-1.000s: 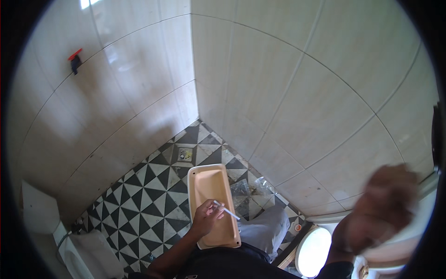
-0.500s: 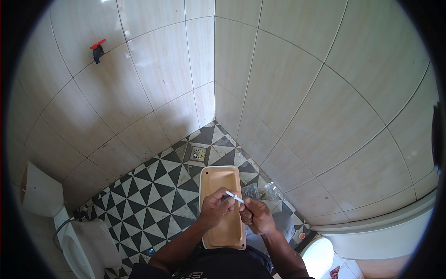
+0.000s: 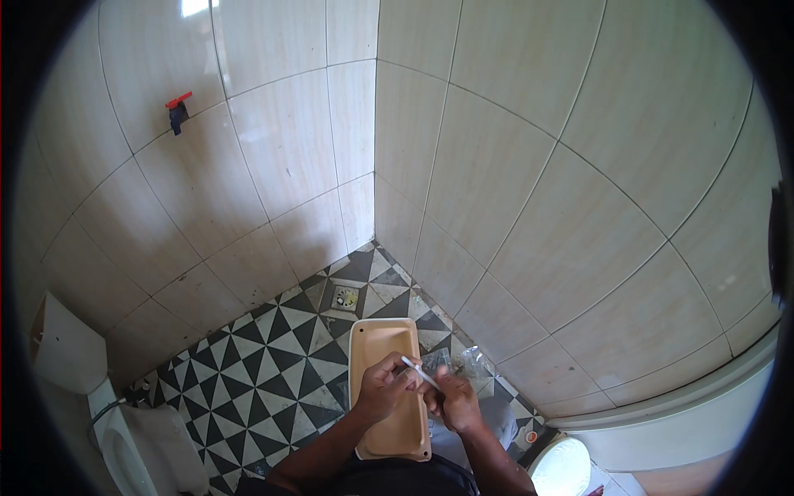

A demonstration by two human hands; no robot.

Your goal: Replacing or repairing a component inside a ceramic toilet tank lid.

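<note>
Both hands are at the lower middle of the frame, over a beige tray (image 3: 389, 442). Between them is a thin white rod (image 3: 416, 369), slanting from upper left down to lower right. The left hand (image 3: 380, 390) has its fingers clamped on the rod near the upper end, which pokes out past them. The right hand (image 3: 458, 400) has its fingers closed on the lower end, the thumb side uppermost; how far the rod runs into this grip is hidden. The two hands are near each other but apart.

The tray stands lengthwise, its far end up the frame and its near end against the person's dark clothing at the lower edge. It has a raised rim, a sunken middle and small dark holes at two corners; what it rests on is hard to tell. Just right of it lies crumpled clear plastic (image 3: 474, 361), above a grey trouser leg (image 3: 496, 423).

The floor (image 3: 277, 351) bears black and white triangles, with a square drain (image 3: 344, 298) above the tray. A tap (image 3: 177, 114) with a red handle juts from the wall (image 3: 289, 157) at upper left. A white toilet (image 3: 161, 446) fills the lower left corner, and a white oval thing (image 3: 562, 467) sits at lower right.
</note>
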